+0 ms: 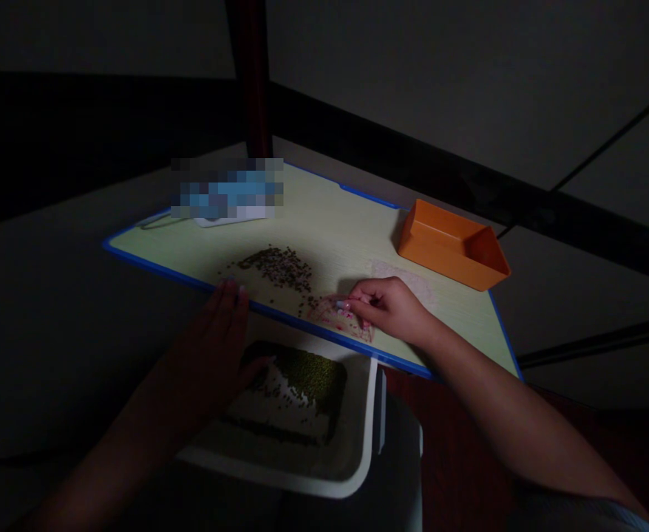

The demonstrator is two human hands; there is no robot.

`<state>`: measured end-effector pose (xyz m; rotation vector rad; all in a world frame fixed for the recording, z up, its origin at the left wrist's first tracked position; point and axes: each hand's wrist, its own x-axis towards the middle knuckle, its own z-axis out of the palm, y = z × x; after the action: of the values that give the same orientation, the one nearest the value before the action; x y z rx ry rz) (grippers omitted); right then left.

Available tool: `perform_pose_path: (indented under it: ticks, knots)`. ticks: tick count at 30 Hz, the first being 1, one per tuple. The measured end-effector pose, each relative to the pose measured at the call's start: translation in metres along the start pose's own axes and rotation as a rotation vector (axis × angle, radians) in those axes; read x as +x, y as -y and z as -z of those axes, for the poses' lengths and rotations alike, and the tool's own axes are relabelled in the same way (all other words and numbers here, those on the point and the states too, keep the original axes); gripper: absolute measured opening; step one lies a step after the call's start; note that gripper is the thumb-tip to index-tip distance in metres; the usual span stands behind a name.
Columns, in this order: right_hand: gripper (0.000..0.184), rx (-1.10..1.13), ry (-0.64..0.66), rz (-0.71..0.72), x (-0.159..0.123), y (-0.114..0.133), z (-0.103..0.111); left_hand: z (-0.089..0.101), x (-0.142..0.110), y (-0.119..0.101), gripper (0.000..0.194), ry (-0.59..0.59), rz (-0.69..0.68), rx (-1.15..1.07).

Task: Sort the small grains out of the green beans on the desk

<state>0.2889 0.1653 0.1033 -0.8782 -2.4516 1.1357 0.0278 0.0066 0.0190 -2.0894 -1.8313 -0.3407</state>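
Note:
A pile of small dark green beans (277, 267) lies on a pale tabletop with a blue edge (191, 282). My right hand (385, 307) rests on the table just right of the beans, fingers curled in a pinch near a few loose beans and pink specks. My left hand (219, 343) hangs at the table's front edge with fingers stretched out flat, holding nothing. Below the edge sits a white tray (352, 443) holding more green beans (307, 373), with my left thumb over its near corner.
An orange plastic box (452, 244) stands on the right part of the table. A blurred blue and white object (228, 192) lies at the far left. A dark post (252, 74) rises behind the table. The room is very dim.

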Motion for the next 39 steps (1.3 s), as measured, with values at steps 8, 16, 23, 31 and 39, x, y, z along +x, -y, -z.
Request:
perform_pose_path:
  ticks: [8, 16, 23, 31, 39]
  knots:
    - [0.026, -0.095, -0.15, -0.015, 0.0, -0.004, 0.003, -0.006, -0.002, 0.004, 0.093, -0.075, -0.043, -0.003]
    - [0.026, -0.042, -0.073, -0.022, 0.001, 0.002, -0.003, -0.005, -0.002, 0.002, 0.094, -0.067, -0.001, -0.052]
    - [0.024, -0.114, -0.131, -0.055, 0.009, 0.002, -0.007, -0.001, -0.004, 0.001, 0.096, -0.055, 0.015, -0.083]
    - [0.024, -0.109, -0.071, -0.064, 0.023, 0.008, -0.006, 0.002, -0.003, 0.007, 0.095, -0.057, 0.054, -0.103]
    - [0.026, -0.035, -0.01, -0.089, 0.018, 0.007, -0.007, 0.005, -0.004, 0.009, 0.093, -0.02, 0.066, -0.109]
